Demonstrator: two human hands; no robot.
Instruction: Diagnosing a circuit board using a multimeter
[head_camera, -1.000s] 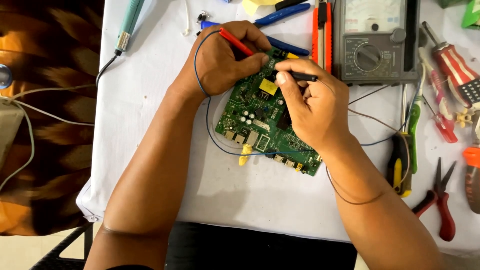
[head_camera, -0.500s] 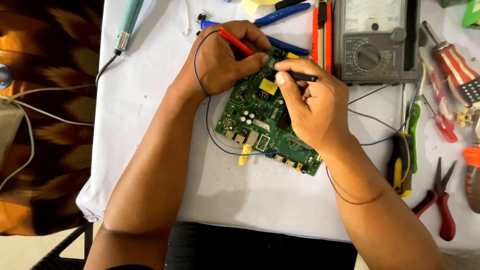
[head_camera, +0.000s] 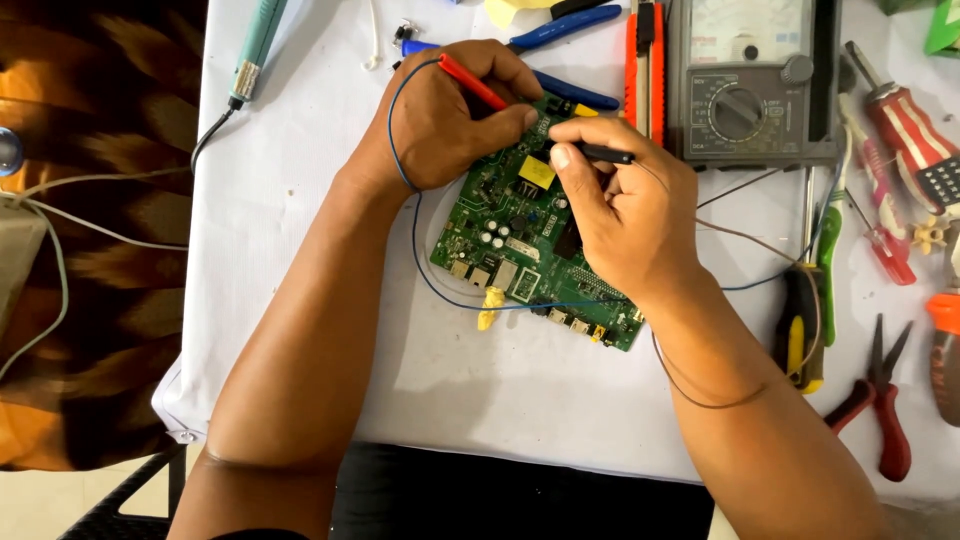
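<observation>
**White-covered workbench: circuit board under two test probes**

White cloth (head_camera: 300, 250) is spread over the table, with patterned brown-and-orange fabric seen at the far left edge.

Item 1. Green rectangular printed circuit board (head_camera: 520, 250), lying flat near the middle of the cloth. Its long axis is set on a diagonal, from the far end under the hands toward the near right corner; the connector edge faces the person.

Item 2. Left hand (head_camera: 445, 120), clenched round a slim red probe (head_camera: 472, 82), the tip slanted down toward the board's far end. Contact cannot be told, as the tip is hidden.

Item 3. Right hand (head_camera: 625, 215), pinching a thin black probe (head_camera: 605, 153) between thumb and fingers, resting over the board's right half.

Item 4. Thin blue lead (head_camera: 412, 215), looped round the left wrist and across the board's near edge.

Item 5. Grey analogue multimeter (head_camera: 750, 80), just beyond the right hand.

Item 6. Surrounding tools: blue-handled pliers (head_camera: 560, 25), orange utility knife (head_camera: 645, 65), red-handled pliers (head_camera: 885, 400), teal soldering iron (head_camera: 255, 50).

Risk, as judged: a probe tip could be slid between close-set pins, bridging them; the looped lead could be snagged by a wrist, dragging the board askew.
</observation>
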